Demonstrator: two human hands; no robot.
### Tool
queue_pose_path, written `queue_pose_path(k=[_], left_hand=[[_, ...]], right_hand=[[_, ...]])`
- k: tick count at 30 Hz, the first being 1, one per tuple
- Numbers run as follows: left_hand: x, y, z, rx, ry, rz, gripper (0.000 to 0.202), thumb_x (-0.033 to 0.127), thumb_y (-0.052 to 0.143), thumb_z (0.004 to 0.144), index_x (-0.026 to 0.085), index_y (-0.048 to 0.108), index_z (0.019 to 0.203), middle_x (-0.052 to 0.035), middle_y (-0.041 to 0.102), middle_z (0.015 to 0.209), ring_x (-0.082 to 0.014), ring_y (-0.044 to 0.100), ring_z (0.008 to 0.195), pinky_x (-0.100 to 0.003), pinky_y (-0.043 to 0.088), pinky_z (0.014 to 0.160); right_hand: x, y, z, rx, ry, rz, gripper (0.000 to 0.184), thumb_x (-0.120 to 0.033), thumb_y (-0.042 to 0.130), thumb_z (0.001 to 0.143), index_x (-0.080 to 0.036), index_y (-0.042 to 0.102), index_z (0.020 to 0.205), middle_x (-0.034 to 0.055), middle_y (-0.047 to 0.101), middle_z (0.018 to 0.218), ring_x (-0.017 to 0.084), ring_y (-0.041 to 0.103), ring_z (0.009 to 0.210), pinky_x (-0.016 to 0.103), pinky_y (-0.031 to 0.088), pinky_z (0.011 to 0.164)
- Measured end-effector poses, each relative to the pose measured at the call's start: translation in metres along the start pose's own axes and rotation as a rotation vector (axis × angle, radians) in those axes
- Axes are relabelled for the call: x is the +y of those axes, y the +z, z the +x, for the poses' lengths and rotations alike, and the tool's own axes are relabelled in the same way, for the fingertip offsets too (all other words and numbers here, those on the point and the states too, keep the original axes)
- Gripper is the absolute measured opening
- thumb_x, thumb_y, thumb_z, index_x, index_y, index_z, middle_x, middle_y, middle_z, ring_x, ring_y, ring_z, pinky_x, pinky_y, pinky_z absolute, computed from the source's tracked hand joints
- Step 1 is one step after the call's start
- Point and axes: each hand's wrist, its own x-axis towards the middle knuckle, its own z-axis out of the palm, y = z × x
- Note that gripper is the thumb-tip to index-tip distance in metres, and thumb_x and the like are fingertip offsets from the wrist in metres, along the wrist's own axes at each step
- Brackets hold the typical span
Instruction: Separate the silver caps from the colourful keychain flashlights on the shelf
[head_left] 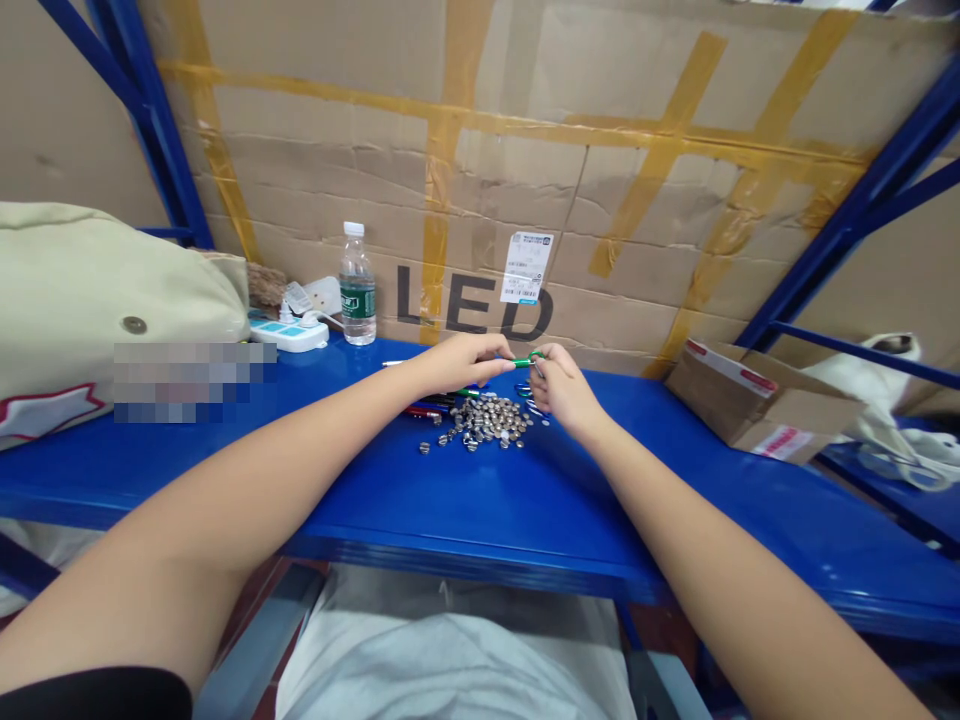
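Observation:
Both hands meet over the middle of the blue table. My left hand (472, 362) has its thumb and fingers closed on one end of a slim green piece (522, 363). My right hand (564, 388) pinches the other end, where a curved green part shows. The exact kind is too small to make out. Just below the hands lies a loose pile of small round silver pieces (495, 420). Slim red, black and green items (424, 411) lie beside the pile, partly under my left hand. Blue looped pieces (523, 390) are near my right hand.
A water bottle (358, 290) and a white power strip (291, 333) stand at the back left, by a pale green bag (112, 290). An open cardboard box (750, 400) sits at the right. Behind the blue table (465, 510) rises a large taped carton (322, 170).

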Motion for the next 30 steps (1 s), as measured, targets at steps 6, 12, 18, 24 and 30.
queue_pose_path(k=[6,12,18,24,30], left_hand=[[-0.001,-0.006,0.0,-0.058,0.014,0.054,0.022,0.037,0.048,0.089,0.019,0.061,0.093,-0.0011,0.06,0.073,-0.0138,0.053,0.069,-0.024,0.039,0.064],[0.002,-0.007,0.0,-0.065,-0.003,0.035,0.021,0.034,0.049,0.09,0.018,0.06,0.096,0.0007,0.058,0.069,-0.0118,0.051,0.062,-0.024,0.038,0.062],[0.002,-0.003,0.001,0.073,-0.095,-0.052,0.023,0.038,0.045,0.093,0.018,0.055,0.086,0.0008,0.057,0.067,-0.0114,0.05,0.059,-0.025,0.038,0.06],[-0.001,-0.004,0.002,0.094,-0.135,-0.026,0.027,0.038,0.044,0.093,0.018,0.052,0.077,0.0014,0.054,0.062,-0.0111,0.048,0.057,-0.025,0.036,0.057],[-0.005,-0.004,0.003,0.116,-0.154,-0.09,0.032,0.04,0.043,0.094,0.018,0.046,0.071,0.0026,0.051,0.059,-0.0093,0.044,0.052,-0.024,0.035,0.056]], right_hand=[[0.002,-0.005,-0.001,-0.103,-0.035,-0.124,0.006,-0.029,0.045,0.082,-0.025,0.041,0.084,-0.0113,0.025,0.048,0.008,0.021,0.039,0.019,0.018,0.04],[0.0,-0.007,-0.001,-0.142,-0.004,-0.077,0.005,-0.027,0.044,0.079,-0.025,0.042,0.084,-0.0119,0.024,0.048,0.007,0.018,0.038,0.019,0.016,0.038],[-0.004,-0.016,0.001,-0.131,-0.136,-0.269,0.015,-0.024,0.047,0.077,-0.025,0.043,0.092,-0.0089,0.038,0.056,0.01,0.033,0.043,0.022,0.031,0.044],[0.002,-0.022,0.003,-0.092,-0.388,-0.828,0.029,-0.027,0.046,0.088,-0.017,0.048,0.115,0.0114,0.064,0.101,0.025,0.06,0.092,0.039,0.045,0.081],[0.005,-0.023,0.006,-0.037,-0.466,-0.989,0.038,-0.029,0.04,0.092,-0.013,0.044,0.127,0.0175,0.063,0.112,0.029,0.061,0.1,0.04,0.046,0.083]])
